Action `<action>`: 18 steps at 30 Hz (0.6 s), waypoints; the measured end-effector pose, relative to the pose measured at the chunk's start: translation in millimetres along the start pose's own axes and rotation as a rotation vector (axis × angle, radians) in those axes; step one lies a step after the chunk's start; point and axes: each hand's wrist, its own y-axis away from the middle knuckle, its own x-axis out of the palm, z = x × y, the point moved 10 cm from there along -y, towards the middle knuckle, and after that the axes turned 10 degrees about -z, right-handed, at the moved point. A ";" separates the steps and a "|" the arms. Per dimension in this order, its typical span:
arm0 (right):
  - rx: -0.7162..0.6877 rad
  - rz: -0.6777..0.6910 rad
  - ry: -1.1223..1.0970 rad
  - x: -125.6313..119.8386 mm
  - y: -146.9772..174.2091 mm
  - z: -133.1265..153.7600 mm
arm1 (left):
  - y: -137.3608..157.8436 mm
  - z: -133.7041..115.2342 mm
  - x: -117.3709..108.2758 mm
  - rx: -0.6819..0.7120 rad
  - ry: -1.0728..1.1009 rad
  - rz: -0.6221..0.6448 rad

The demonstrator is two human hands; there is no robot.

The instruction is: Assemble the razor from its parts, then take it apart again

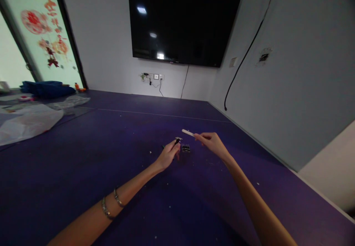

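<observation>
My left hand [167,155] is closed around a small black-handled tool [178,140] with a pale, silvery crosswise head, like a razor; its exact kind is too small to tell. Between finger and thumb, my right hand [212,143] pinches a slim white stick [188,132]. The stick points left, above and to the right of the tool's head, and the two look apart. On the purple surface between my hands lies a small dark case [185,148] with a light rim. Part of a thin dark item shows just behind my left hand.
The wide purple surface [111,172] carries scattered white crumbs. At the far left lie a white plastic bag [30,122], a blue cloth bundle [47,88] and a small orange item [79,87]. A black cable [244,59] hangs along the right wall. A television [183,24] is mounted ahead.
</observation>
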 end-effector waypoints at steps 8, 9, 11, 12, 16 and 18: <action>-0.167 0.005 -0.115 8.0 6.4 20.0 | 1.9 24.6 2.3 -0.262 0.165 -0.101; -0.198 0.007 -0.106 9.2 7.5 22.6 | 2.7 25.8 2.8 -0.281 0.178 -0.111; -0.251 0.009 -0.098 10.3 9.1 26.9 | 3.9 27.7 3.5 -0.307 0.194 -0.127; -0.271 0.010 -0.099 10.5 9.4 28.4 | 4.3 28.6 3.6 -0.317 0.197 -0.134; -0.304 0.001 -0.094 9.8 9.1 29.4 | 5.6 32.2 1.6 -0.356 0.203 -0.173; -0.297 0.011 -0.076 12.2 9.1 26.8 | 7.4 34.0 1.1 -0.388 0.199 -0.192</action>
